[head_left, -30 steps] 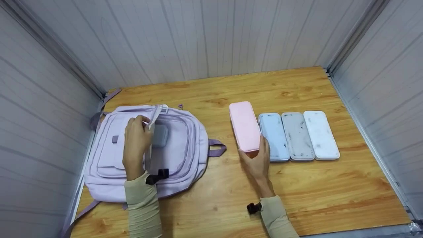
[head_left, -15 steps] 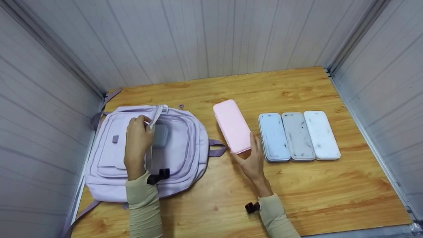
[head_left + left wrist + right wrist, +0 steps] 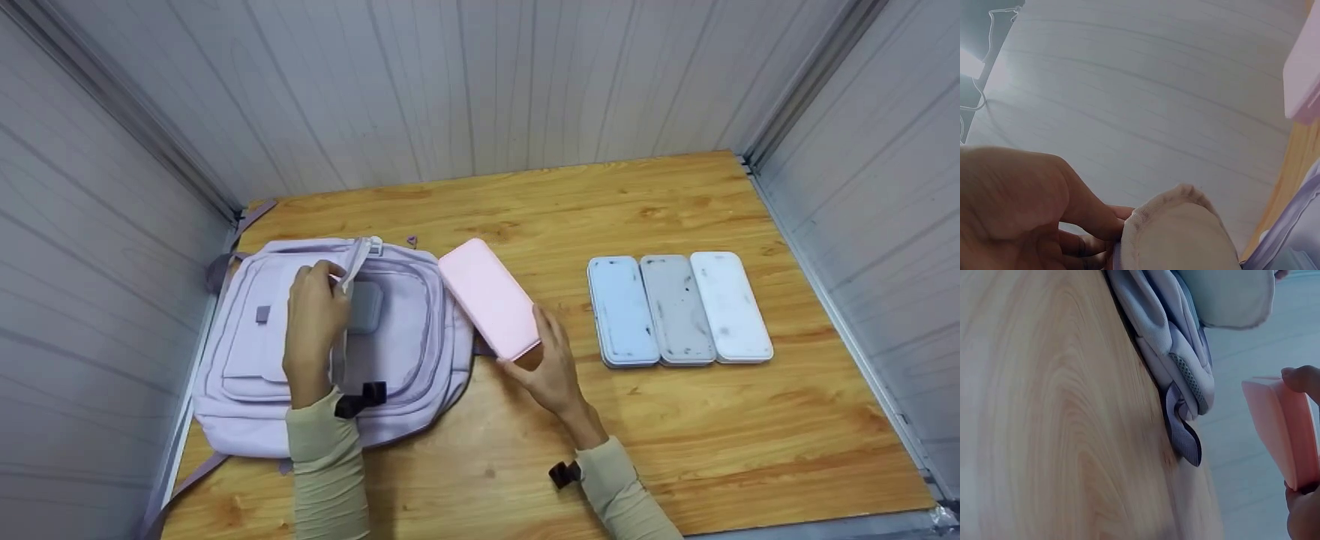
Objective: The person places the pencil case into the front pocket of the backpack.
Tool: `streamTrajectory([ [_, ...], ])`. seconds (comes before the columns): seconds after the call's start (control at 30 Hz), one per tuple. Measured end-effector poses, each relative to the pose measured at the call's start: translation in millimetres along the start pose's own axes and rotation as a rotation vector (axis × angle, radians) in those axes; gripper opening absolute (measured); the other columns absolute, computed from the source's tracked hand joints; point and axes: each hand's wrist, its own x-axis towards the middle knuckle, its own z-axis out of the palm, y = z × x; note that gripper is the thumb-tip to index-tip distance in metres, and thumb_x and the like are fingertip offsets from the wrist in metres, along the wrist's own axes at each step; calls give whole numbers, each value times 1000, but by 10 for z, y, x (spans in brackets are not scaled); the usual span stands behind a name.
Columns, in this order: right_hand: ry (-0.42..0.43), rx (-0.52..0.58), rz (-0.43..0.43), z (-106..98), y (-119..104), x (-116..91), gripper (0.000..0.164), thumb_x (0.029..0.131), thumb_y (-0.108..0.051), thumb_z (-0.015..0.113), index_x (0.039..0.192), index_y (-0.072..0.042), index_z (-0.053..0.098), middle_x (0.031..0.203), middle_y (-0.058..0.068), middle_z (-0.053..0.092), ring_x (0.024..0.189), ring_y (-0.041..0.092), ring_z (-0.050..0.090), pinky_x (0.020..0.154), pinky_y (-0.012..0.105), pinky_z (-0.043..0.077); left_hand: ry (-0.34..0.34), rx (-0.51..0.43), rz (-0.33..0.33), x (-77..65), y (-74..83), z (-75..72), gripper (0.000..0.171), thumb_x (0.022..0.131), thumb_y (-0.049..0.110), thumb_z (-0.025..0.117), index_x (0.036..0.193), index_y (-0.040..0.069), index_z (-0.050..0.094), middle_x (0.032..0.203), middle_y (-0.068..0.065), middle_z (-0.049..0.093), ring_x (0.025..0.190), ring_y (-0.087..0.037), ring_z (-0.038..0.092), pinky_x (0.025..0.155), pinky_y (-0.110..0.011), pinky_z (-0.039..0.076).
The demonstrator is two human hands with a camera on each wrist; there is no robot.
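Observation:
A lilac backpack (image 3: 247,352) lies on the table at the left, its main compartment unzipped. My left hand (image 3: 315,319) pinches the edge of the raised front flap (image 3: 1179,236) between thumb and fingers. Inside the compartment sits a grey-blue case (image 3: 365,307), partly hidden by the flap. My right hand (image 3: 551,375) grips the near end of a pink pencil case (image 3: 491,300), thumb on one side and fingers on the other. In the right wrist view the pink case is raised above the table, tilted. Its far end overlaps the backpack's right edge in the head view.
To the right, a light blue case (image 3: 624,311), a grey case (image 3: 677,309) and a white case (image 3: 731,306) lie side by side on the wooden table (image 3: 525,480). Pale panel walls (image 3: 480,82) enclose the back and sides. A strap (image 3: 195,476) trails from the backpack.
My right hand has carried the pink pencil case left, from beside the light blue case to the backpack's edge, turning its far end leftward. My left hand has stayed at the flap.

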Motion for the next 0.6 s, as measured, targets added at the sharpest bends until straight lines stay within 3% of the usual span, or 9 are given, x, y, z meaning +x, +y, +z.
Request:
streamTrajectory([
  [0.27, -104, 1, -97, 112, -92, -48, 97, 72, -39, 81, 145, 2, 33, 144, 26, 38, 134, 36, 37, 107, 51, 34, -6, 2, -1, 5, 5, 1, 24, 90, -1, 44, 107, -7, 60, 98, -24, 55, 93, -37, 53, 82, -49, 42],
  [0.6, -266, 53, -226, 251, -207, -146, 97, 71, -41, 80, 145, 1, 34, 146, 16, 40, 133, 29, 40, 109, 46, 35, -10, 7, -6, 5, 23, -6, 25, 90, 0, 43, 108, -6, 60, 98, -23, 55, 92, -37, 54, 82, -49, 43],
])
